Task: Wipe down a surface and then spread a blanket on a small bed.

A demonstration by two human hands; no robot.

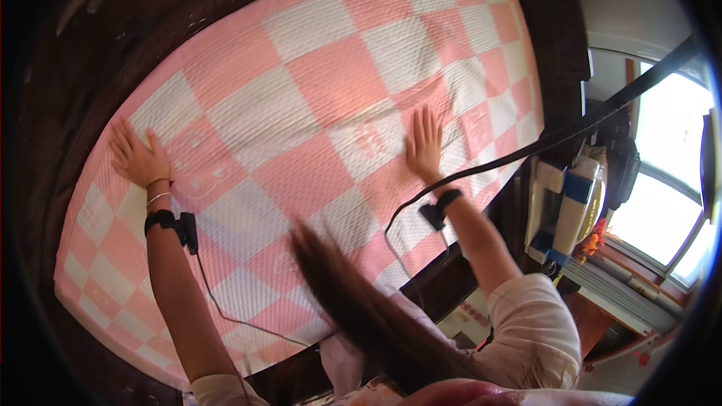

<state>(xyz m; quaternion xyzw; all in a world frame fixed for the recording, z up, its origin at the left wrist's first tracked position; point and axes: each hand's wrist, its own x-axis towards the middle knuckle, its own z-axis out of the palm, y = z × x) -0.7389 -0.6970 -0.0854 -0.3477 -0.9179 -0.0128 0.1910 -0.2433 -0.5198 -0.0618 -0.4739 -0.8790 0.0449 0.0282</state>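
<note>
A quilted bed cover in pink and white checks lies spread over a bed in front of me. My left hand rests flat on it near its left edge, fingers apart, holding nothing. Farther right, my right hand presses palm-down on the cover, with nothing in it. Wrinkles and soft folds show in the cloth beyond and beside my right hand. Towards the left the cover looks smoother. Each wrist wears a black strap with a small device, and a thin cable runs from the left one.
A dark wooden bed frame borders the cover. A black cable crosses above my right forearm. At the right stand packed goods below a bright window. Long hair hangs across the lower middle of the view.
</note>
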